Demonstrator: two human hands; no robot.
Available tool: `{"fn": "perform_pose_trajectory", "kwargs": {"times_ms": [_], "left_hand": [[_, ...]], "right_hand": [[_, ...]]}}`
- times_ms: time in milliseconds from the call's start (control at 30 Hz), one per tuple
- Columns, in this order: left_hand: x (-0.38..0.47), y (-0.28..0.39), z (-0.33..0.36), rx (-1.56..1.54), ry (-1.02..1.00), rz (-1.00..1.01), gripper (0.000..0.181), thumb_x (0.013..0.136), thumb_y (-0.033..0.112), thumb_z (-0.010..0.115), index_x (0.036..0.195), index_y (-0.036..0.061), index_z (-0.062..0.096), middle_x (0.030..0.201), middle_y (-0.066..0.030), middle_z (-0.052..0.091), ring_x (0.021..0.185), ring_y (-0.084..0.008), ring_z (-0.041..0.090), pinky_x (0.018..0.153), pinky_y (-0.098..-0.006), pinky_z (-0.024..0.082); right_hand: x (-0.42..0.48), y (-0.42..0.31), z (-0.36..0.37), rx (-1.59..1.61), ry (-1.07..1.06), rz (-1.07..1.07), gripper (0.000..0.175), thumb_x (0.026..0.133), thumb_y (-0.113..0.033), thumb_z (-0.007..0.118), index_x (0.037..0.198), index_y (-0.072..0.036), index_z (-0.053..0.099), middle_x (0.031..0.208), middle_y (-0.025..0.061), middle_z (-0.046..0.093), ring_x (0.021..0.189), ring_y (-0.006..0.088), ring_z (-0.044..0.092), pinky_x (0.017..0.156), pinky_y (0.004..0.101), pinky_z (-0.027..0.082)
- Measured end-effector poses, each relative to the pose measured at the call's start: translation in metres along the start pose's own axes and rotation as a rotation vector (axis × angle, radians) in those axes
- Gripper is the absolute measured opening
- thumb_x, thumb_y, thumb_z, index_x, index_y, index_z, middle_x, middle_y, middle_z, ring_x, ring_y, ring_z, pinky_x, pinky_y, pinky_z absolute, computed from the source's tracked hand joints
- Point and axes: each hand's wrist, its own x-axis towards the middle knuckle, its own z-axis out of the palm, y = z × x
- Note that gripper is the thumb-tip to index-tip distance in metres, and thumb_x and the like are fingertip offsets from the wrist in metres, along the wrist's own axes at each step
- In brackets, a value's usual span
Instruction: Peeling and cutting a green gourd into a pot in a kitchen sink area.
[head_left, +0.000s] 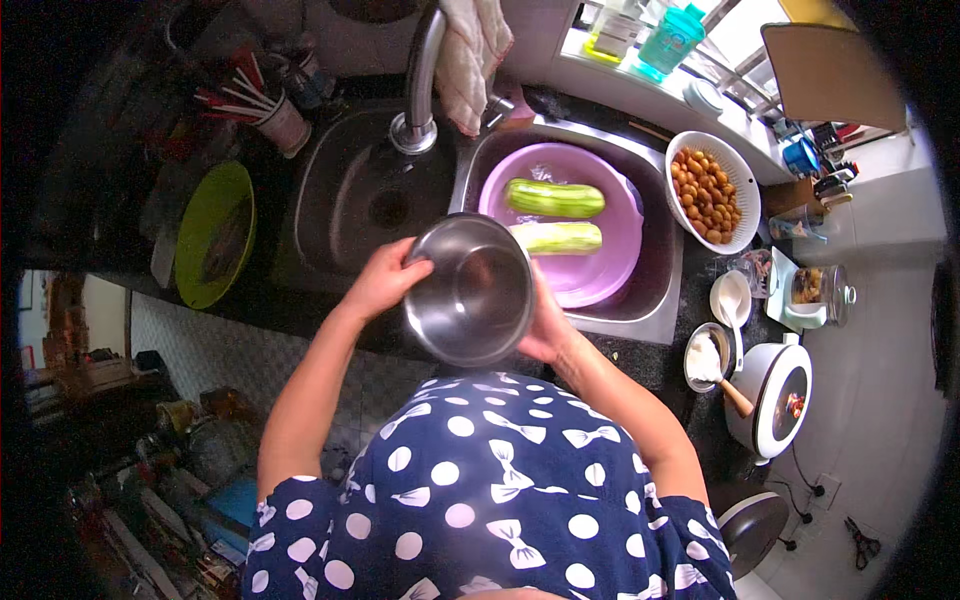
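Note:
Between my two hands is a round stainless steel pot (480, 300), tilted so its bare inside faces me. My left hand (386, 279) grips its left rim, the thumb over the edge. On the right side, my right hand (546, 326) supports the outer wall, its fingers partly hidden behind the pot. Just beyond, a purple plastic basin (600, 277) sits in the right sink bowl. Two green gourds lie in it: a darker striped one (555, 197) at the back and a paler one (562, 238) in front, whose left end the pot covers.
Left of the basin is a dark sink bowl (352, 217) under a faucet (414, 127) draped with a cloth (469, 67). A green bowl (196, 247) stands further left. To the right are a white colander (739, 161) of small round brown items, a small pan (697, 382) and a rice cooker (750, 420).

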Motion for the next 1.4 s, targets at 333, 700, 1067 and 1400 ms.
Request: {"fn": "perform_pose_trajectory", "kwargs": {"times_ms": [333, 700, 1067, 1400], "left_hand": [[-0.051, -0.030, -0.037, 0.087, 0.133, -0.290, 0.032, 0.089, 0.016, 0.060, 0.115, -0.0028, 0.066, 0.103, -0.0091, 0.072, 0.093, -0.0142, 0.065, 0.082, -0.0326, 0.051], [-0.041, -0.030, -0.037, 0.187, 0.107, -0.281, 0.044, 0.093, 0.024, 0.066, 0.127, -0.0040, 0.061, 0.119, -0.0135, 0.068, 0.107, -0.0207, 0.064, 0.094, -0.0342, 0.050], [0.013, 0.058, 0.005, 0.499, 0.128, 0.294, 0.030, 0.098, 0.009, 0.060, 0.124, -0.0048, 0.061, 0.121, -0.0149, 0.064, 0.111, -0.0225, 0.062, 0.096, -0.0340, 0.049], [0.046, 0.166, 0.160, 0.703, -0.456, 0.606, 0.032, 0.086, 0.009, 0.070, 0.117, 0.0071, 0.066, 0.115, -0.0150, 0.067, 0.098, -0.0346, 0.067, 0.083, -0.0391, 0.055]], "right_hand": [[-0.023, 0.002, 0.004, -0.532, 0.156, 0.095, 0.067, 0.104, -0.057, 0.037, 0.150, -0.008, 0.040, 0.140, 0.0146, 0.055, 0.123, 0.0272, 0.057, 0.101, 0.0458, 0.047], [-0.108, -0.012, -0.062, -0.655, 0.398, -0.155, 0.061, 0.103, -0.050, 0.044, 0.145, -0.005, 0.047, 0.133, 0.0136, 0.059, 0.112, 0.0210, 0.061, 0.096, 0.0392, 0.050], [-0.225, -0.068, -0.039, -1.174, 0.413, -0.523, 0.049, 0.099, -0.027, 0.059, 0.137, 0.002, 0.051, 0.131, 0.0184, 0.060, 0.121, 0.0257, 0.059, 0.104, 0.0364, 0.046], [-0.324, -0.124, -0.010, -1.146, 0.619, -0.871, 0.041, 0.098, -0.018, 0.059, 0.136, -0.002, 0.053, 0.121, 0.0103, 0.065, 0.113, 0.0171, 0.060, 0.101, 0.0332, 0.047]]}}
